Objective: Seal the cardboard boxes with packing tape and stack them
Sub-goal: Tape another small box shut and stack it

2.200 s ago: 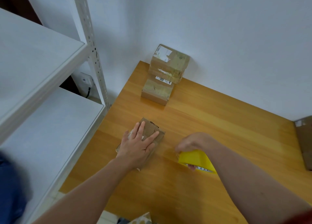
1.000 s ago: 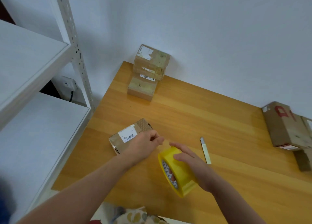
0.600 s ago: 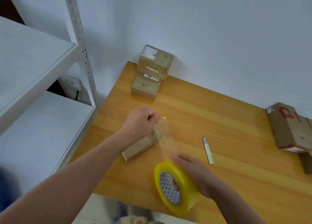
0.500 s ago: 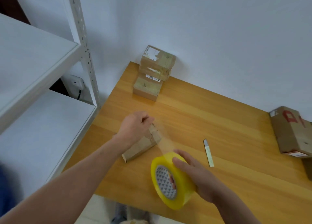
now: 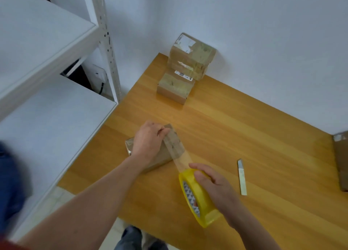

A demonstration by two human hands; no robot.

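Note:
A small cardboard box (image 5: 162, 156) lies on the wooden table (image 5: 244, 136) near its left edge. My left hand (image 5: 148, 142) rests on top of it and pinches the free end of a clear tape strip (image 5: 178, 152) against the box's far edge. The strip runs back across the box to a yellow tape roll (image 5: 199, 197), which my right hand (image 5: 216, 189) grips just in front of the box. Taped boxes (image 5: 188, 67) stand stacked at the table's far corner by the wall.
A small utility knife (image 5: 242, 177) lies on the table to the right of the roll. Another cardboard box (image 5: 341, 159) sits at the right edge of view. A white metal shelf unit (image 5: 47, 61) stands along the table's left side.
My left hand has pulled the tape end out and brought it down onto the box's far edge. The roll in my right hand has drawn back, and the strip now lies along the box.

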